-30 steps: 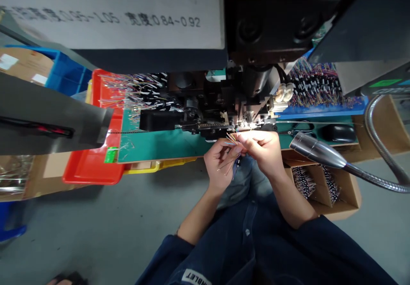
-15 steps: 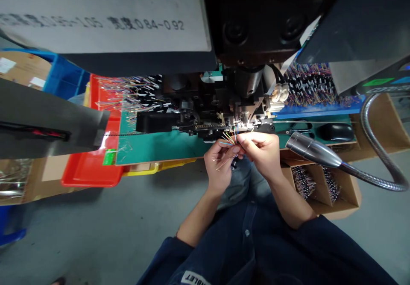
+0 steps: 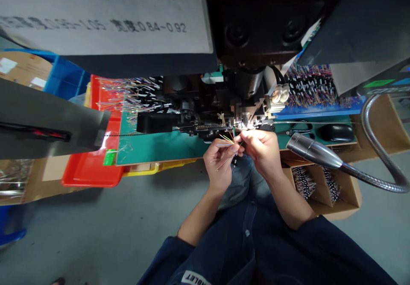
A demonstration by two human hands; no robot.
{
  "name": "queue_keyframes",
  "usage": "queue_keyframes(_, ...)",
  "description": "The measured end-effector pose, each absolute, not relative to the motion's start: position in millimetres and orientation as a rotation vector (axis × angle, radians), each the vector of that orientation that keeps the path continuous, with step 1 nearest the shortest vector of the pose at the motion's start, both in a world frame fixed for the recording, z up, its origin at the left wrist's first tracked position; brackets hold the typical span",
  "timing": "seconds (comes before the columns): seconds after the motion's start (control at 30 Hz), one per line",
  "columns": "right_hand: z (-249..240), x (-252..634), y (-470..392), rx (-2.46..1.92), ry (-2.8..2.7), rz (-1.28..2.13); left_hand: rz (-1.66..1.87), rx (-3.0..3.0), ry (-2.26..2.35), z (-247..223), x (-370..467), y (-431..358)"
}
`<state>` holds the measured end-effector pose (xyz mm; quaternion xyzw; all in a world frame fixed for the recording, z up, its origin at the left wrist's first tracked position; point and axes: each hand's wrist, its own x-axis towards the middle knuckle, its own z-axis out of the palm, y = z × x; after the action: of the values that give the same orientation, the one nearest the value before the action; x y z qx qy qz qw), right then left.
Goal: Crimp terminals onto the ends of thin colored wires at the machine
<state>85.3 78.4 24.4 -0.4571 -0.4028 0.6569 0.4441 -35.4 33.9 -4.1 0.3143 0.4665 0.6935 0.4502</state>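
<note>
A small bundle of thin coloured wires (image 3: 226,139) fans out from the pinched fingers of my left hand (image 3: 219,162). Close beside it, my right hand (image 3: 263,149) is closed at the lit working point of the black machine (image 3: 215,101), its fingertips pinching by the wires; the exact wire end between them is too small to make out. A green wire (image 3: 233,131) stands up between the hands towards the machine. A thin metal terminal strip (image 3: 144,133) runs into the machine from the left.
A metal gooseneck lamp (image 3: 312,149) reaches in from the right, near scissors (image 3: 301,127) and a black object (image 3: 336,132). Red tray (image 3: 91,174) lies left. Wire bundles (image 3: 309,84) fill a blue tray behind; a divided cardboard box (image 3: 347,210) holds more.
My right hand has shifted slightly left and its fingertips are nearer the machine's lit point. The wires in my left hand have changed their spread, and a green one now shows upright.
</note>
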Motion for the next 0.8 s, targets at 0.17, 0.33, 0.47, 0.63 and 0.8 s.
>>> queue_keyframes(0.17, 28, 87, 80, -1.106, -1.014, 1.628, 1.688, 0.798, 1.165, -3, -38, 33)
queue_keyframes(0.33, 38, 88, 80, -1.114, -1.152, 1.575, 1.661, 0.813, 1.103, -4, -39, 33)
queue_keyframes(0.47, 41, 87, 79, -1.103, -1.174, 1.554, 1.628, 0.818, 1.118, -7, -39, 32)
queue_keyframes(0.63, 39, 87, 78, -1.117, -1.145, 1.545, 1.674, 0.794, 1.120, -7, -37, 32)
queue_keyframes(0.8, 37, 86, 79, -1.126, -1.045, 1.656, 1.693, 0.782, 1.161, -8, -36, 33)
